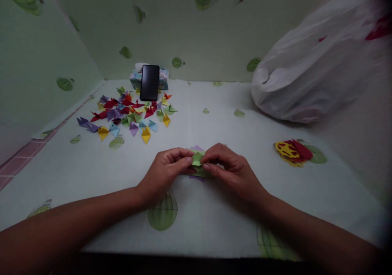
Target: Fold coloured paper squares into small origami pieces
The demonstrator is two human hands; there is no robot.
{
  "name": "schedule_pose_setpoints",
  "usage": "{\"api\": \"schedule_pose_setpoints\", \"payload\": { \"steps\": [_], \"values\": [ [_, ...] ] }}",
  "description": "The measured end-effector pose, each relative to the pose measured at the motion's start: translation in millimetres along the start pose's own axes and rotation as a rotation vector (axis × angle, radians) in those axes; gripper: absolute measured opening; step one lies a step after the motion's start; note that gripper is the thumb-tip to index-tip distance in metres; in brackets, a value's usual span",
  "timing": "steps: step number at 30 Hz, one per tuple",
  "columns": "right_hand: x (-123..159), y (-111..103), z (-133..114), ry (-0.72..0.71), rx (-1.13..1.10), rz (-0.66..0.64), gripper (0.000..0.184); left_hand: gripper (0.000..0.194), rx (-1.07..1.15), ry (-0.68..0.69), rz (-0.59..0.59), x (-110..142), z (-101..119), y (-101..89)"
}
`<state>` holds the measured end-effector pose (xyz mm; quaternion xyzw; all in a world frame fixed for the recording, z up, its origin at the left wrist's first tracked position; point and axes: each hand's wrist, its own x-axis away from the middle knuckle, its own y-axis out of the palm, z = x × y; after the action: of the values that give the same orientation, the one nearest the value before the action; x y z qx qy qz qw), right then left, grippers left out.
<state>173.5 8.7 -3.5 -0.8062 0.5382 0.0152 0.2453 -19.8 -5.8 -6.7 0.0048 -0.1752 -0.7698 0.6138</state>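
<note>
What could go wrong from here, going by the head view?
The small green paper is pinched between the left hand and right hand; a fold could slip out of line if either grip shifts. It sits right over the green and purple sheets, so a sheet underneath might get dragged or caught. The phone leans on the tissue box and could slide onto the folded paper pieces.

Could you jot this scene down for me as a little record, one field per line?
Left hand: pinches the folded green paper
Right hand: fingers at that paper's other side
Under the hands: more green paper, with purple paper showing around it
Far left: colorful folded papers in a loose pile
Behind pile: dark-screened phone leaning on a patterned box
Right: white plastic bag; yellow and red cut-outs nearer
Surface: pale cover with balloon prints
</note>
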Motion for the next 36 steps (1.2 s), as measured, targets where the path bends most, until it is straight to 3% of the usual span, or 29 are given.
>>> {"api": "schedule_pose_setpoints", "payload": {
  "steps": [5, 8, 16, 22, 28, 36],
  "values": [
    [0, 0, -2, 0.039, -0.006, -0.019, 0.011, 0.017, -0.045, 0.027, 0.005, 0, 1, -1.6],
    [1, 1, -2, 0.115, -0.062, 0.011, 0.003, 0.014, -0.136, 0.048, 0.004, 1, 4, -0.6],
    [0, 3, -4, 0.198, -0.087, -0.038, 0.015, 0.012, -0.259, 0.109, -0.088, 4, 8, 1.1],
    [1, 4, -4, 0.26, -0.176, 0.118, 0.017, 0.025, -0.343, 0.282, -0.094, 3, 1, -2.5],
    [2, 7, -3, 0.272, -0.203, 0.183, 0.02, 0.011, -0.685, 0.593, -0.023, 2, -1, 0.7],
    [6, 9, -7, 0.278, -0.192, 0.236, 0.019, 0.006, -0.77, 0.618, -0.029, 3, 0, 4.5]
  ]
}}
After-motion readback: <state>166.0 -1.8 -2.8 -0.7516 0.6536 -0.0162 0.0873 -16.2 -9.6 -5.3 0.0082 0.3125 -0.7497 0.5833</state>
